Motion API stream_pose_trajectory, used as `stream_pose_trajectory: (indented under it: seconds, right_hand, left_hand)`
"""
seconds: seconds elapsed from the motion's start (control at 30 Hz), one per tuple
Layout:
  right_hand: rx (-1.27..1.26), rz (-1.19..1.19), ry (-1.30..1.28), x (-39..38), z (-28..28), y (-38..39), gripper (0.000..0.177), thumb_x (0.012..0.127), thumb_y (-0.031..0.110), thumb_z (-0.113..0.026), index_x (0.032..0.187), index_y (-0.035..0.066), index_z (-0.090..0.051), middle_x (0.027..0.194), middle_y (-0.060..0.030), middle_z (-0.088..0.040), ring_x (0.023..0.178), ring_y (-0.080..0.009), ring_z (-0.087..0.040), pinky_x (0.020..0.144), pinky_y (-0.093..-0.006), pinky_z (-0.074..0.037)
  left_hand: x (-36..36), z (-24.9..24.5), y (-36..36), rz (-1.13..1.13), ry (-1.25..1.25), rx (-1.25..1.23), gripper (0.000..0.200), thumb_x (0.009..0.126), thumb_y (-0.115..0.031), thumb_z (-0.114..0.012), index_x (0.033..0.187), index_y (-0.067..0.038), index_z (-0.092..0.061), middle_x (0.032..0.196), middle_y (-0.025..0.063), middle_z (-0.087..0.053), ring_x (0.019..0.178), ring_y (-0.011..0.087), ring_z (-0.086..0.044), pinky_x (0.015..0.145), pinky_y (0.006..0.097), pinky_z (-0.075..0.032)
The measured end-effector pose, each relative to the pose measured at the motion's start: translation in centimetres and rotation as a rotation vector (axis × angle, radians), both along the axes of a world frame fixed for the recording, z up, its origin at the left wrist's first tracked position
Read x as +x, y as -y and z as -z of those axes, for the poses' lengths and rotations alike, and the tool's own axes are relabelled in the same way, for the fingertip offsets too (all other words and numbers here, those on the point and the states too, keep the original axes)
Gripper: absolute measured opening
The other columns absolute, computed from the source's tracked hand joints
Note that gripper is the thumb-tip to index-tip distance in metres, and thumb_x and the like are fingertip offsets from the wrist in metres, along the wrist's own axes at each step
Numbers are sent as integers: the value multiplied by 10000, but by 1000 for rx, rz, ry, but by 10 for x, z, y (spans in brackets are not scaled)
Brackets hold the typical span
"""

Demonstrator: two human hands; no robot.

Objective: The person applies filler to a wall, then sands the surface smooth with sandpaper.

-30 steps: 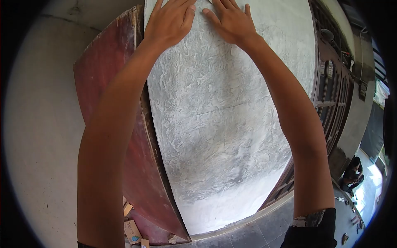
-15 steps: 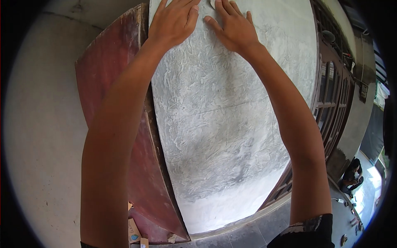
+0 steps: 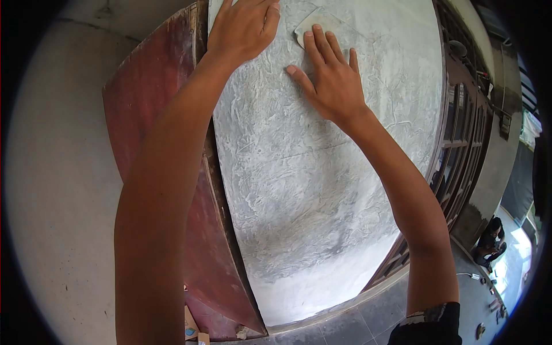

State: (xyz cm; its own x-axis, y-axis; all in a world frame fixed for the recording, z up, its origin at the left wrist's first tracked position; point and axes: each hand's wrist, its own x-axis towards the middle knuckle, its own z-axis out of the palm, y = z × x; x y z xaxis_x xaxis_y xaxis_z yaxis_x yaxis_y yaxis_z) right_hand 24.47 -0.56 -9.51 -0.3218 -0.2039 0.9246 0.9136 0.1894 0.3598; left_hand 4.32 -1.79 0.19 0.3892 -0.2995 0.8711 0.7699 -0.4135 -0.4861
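Observation:
My right hand (image 3: 335,80) lies flat with its fingers spread, pressing the lower edge of a pale, thin sheet that looks like sandpaper (image 3: 339,29) to the wall. Rough grey-white plaster covers this wall (image 3: 299,172), with swirled marks and a thin crack across the middle. At the top edge of the view, my left hand (image 3: 244,29) rests against the wall near its left border. Its fingertips are cut off by the frame, and I see nothing held in it.
Left of the wall stands a dark red wooden panel (image 3: 152,86) with a worn edge. Brown-framed windows (image 3: 457,126) run along the right. A person (image 3: 490,244) sits low at far right, near small items on the floor. Cardboard boxes (image 3: 191,325) lie at the bottom left.
My right hand has slid down the wall with the pale sheet, which now shows more fully. My left hand has stayed almost in place, its fingers a little more bent.

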Motion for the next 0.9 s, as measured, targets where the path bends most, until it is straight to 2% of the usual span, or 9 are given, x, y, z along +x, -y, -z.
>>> stream_pose_trajectory:
  seconds: [0.2, 0.3, 0.4, 0.5, 0.53, 0.63, 0.67, 0.77, 0.9]
  right_hand:
    - [-142, 8, -86, -11, -98, 15, 696, 1078, 554, -389, 1580, 73, -362, 1659, -163, -344, 1520, -363, -346, 1198, -673, -262]
    - [-75, -23, -14, 1, -58, -4, 678, 1068, 573, -423, 1584, 135, -379, 1641, -117, -397, 1488, -338, -419, 1162, -719, -291]
    - [74, 9, 44, 1, 1, 2, 617, 1065, 502, -472, 1475, 43, -510, 1514, -141, -538, 1421, -349, -494, 1125, -712, -349]
    - [153, -15, -8, 0, -75, -3, 617, 1066, 513, -468, 1462, 44, -529, 1520, -138, -535, 1422, -345, -494, 1129, -711, -343]
    - [-102, 42, -61, 0, -101, 7, 629, 1074, 541, -429, 1518, 97, -454, 1589, -111, -472, 1468, -342, -442, 1162, -706, -311]
    - [-209, 42, -91, -12, -104, 15, 669, 1089, 487, -402, 1545, -1, -384, 1657, -210, -326, 1525, -395, -317, 1215, -630, -276]
    - [-76, -4, 0, -3, -80, 7, 652, 1065, 559, -441, 1512, 85, -459, 1588, -124, -470, 1470, -355, -434, 1171, -691, -310]
    - [24, -1, 94, -2, 2, 8, 673, 1060, 534, -474, 1477, 6, -491, 1529, -192, -502, 1440, -391, -459, 1149, -685, -341]
    - [38, 2, 50, 2, -71, 5, 668, 1066, 533, -458, 1496, 23, -471, 1549, -188, -485, 1429, -383, -479, 1145, -677, -360]
  left_hand:
    - [1, -1, 1, -48, 2, 10, 474, 1059, -216, -382, 1384, 51, -602, 1500, 204, -555, 1481, 350, -416, 1257, 512, -231]
    - [-1, -1, 1, -35, -10, 14, 475, 1060, -219, -382, 1384, 51, -600, 1500, 205, -556, 1482, 349, -415, 1256, 512, -234]
    - [0, 1, 1, -23, -8, 18, 474, 1059, -218, -383, 1382, 53, -600, 1500, 207, -555, 1482, 351, -415, 1254, 514, -236]
    - [2, -1, 3, -46, 6, 18, 469, 1055, -207, -386, 1375, 55, -606, 1497, 209, -557, 1478, 355, -420, 1253, 514, -235]
    - [1, 0, 5, -37, -1, 6, 466, 1053, -201, -386, 1371, 56, -609, 1496, 210, -558, 1477, 356, -423, 1253, 514, -235]
    - [0, -2, 5, -20, -12, -9, 462, 1049, -191, -387, 1366, 58, -613, 1495, 211, -560, 1475, 358, -426, 1253, 515, -233]
    - [-1, 0, 5, -10, -9, -17, 460, 1047, -186, -388, 1363, 59, -615, 1494, 211, -561, 1475, 357, -427, 1253, 516, -231]
    - [0, 0, 4, -18, -11, -9, 459, 1046, -184, -392, 1366, 61, -612, 1494, 211, -561, 1474, 360, -427, 1254, 519, -227]
    - [1, 0, 3, -49, -5, 13, 458, 1046, -181, -397, 1373, 65, -604, 1496, 212, -558, 1475, 366, -422, 1252, 524, -230]
